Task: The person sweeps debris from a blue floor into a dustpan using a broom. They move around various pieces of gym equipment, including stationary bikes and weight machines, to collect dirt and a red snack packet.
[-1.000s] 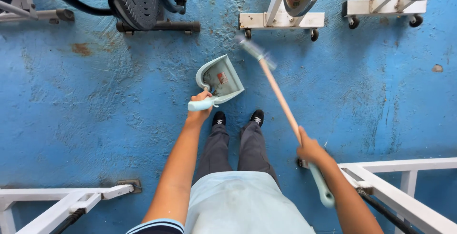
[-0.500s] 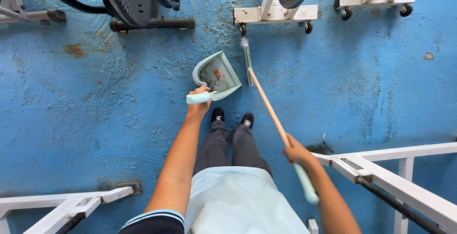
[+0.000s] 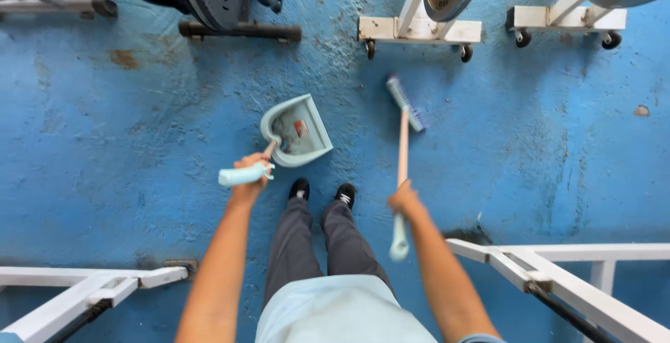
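My left hand (image 3: 249, 177) grips the pale green handle of a long-handled dustpan (image 3: 296, 131), whose scoop rests tilted on the blue floor ahead of my shoes and holds some dust and a small red scrap. My right hand (image 3: 405, 198) is closed around the wooden shaft of a broom (image 3: 403, 133). The broom's brush head (image 3: 406, 103) sits to the right of the dustpan, a little apart from it. The broom's pale green grip end sticks out below my right hand.
White metal frames on castors (image 3: 419, 32) (image 3: 562, 20) stand ahead, and a black exercise machine (image 3: 223, 1) at the upper left. White frame rails lie at the lower left (image 3: 84, 287) and lower right (image 3: 558, 266). My black shoes (image 3: 322, 191) stand on the worn blue floor (image 3: 530, 140).
The broom has swung from slanting toward the dustpan to nearly straight ahead, its head now right of the scoop. My right hand moved inward. The dustpan stayed in about the same place.
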